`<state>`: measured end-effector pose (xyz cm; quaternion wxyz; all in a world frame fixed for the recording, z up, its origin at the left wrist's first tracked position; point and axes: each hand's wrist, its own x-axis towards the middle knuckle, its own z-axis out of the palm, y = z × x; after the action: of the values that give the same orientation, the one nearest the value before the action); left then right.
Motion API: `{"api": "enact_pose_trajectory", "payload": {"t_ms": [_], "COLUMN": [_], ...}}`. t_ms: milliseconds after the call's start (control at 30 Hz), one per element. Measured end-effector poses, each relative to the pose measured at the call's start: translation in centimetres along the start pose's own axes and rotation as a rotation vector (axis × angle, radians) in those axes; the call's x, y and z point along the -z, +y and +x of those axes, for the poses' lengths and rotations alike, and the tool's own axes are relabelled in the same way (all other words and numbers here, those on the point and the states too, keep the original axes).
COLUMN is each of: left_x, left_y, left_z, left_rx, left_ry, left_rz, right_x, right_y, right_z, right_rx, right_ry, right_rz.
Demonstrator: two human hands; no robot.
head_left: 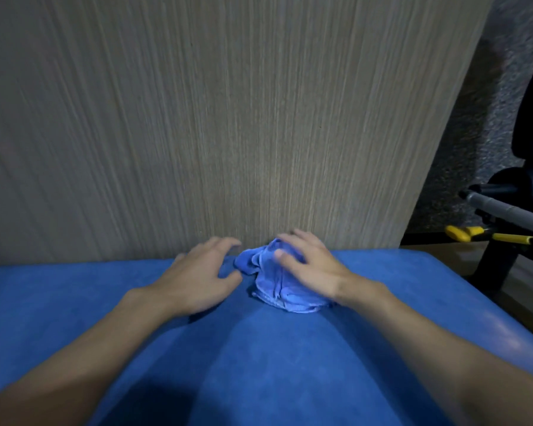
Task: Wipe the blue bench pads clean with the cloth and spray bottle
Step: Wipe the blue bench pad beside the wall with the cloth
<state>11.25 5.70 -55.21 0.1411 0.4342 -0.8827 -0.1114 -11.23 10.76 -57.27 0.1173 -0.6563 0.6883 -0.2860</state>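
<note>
Bench pad [259,364] in blue fills the foreground, its far edge meeting a wood-grain panel [197,118]. The left hand [197,273] rests on the pad with fingers spread, just beside a crumpled blue cloth [274,287] lying at that far edge. The right hand [310,269] presses on the cloth with straight fingers. Past the pad's right edge are a grey bar [505,212], yellow-handled clips [462,233] and speckled floor [474,133].
</note>
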Motion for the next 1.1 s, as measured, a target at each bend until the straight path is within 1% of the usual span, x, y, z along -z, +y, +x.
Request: {"api": "enact_pose_trajectory", "payload": {"t_ms": [33, 67, 100, 133, 167, 233, 267, 367, 433, 500, 567, 700, 900, 1000, 1100], "left_x": [0.0, -0.3, -0.7, -1.5, -2.5, -4.9, -6.1, -7.8, -7.6, -6.9, -5.9, -5.4, -6.5, -6.5, -5.8], "left_y": [1.2, 2.7, 4.5, 6.3, 8.0, 10.6, 11.2, 11.0, 10.2, 9.0, 7.3, 5.4, 7.5, 7.3, 6.3], "left_z": [0.4, 1.0, 1.7, 2.5, 3.4, 5.1, 5.8, 6.6, 6.5, 6.0, 5.4, 4.4, 5.6, 5.5, 5.2], "left_rx": [-0.025, -0.056, -0.083, -0.101, -0.102, -0.051, -0.021, 0.021, 0.015, 0.029, 0.072, 0.187, 0.136, 0.125, 0.130], "left_ry": [0.075, 0.130, 0.158, 0.156, 0.125, 0.020, -0.010, 0.021, 0.041, 0.027, 0.022, 0.083, 0.054, 0.064, 0.027], "left_rz": [0.023, 0.035, 0.039, 0.048, 0.067, 0.124, 0.163, 0.226, 0.218, 0.223, 0.230, 0.231, 0.149, 0.155, 0.143], "right_x": [1.0, 2.0, 2.9, 3.6, 4.0, 3.8, 3.5, 3.1, 3.2, 3.3, 3.4, 3.8, 3.7, 3.7, 4.0], "right_y": [1.3, 2.8, 4.2, 5.5, 6.5, 7.8, 8.0, 8.0, 7.8, 7.7, 7.5, 6.8, 6.9, 6.9, 6.5], "right_z": [-0.3, -0.6, -1.0, -1.7, -2.3, -3.2, -3.3, -3.0, -3.0, -3.1, -3.4, -3.8, -3.6, -3.6, -3.6], "right_rx": [-0.002, -0.011, -0.034, -0.071, -0.114, -0.160, -0.161, -0.144, -0.143, -0.142, -0.138, -0.128, -0.134, -0.133, -0.164], "right_ry": [0.078, 0.161, 0.210, 0.206, 0.154, 0.021, -0.015, -0.018, -0.036, -0.038, -0.052, -0.137, -0.142, -0.126, -0.161], "right_rz": [0.080, 0.048, -0.056, -0.174, -0.258, -0.343, -0.373, -0.426, -0.427, -0.424, -0.420, -0.393, -0.386, -0.388, -0.400]}}
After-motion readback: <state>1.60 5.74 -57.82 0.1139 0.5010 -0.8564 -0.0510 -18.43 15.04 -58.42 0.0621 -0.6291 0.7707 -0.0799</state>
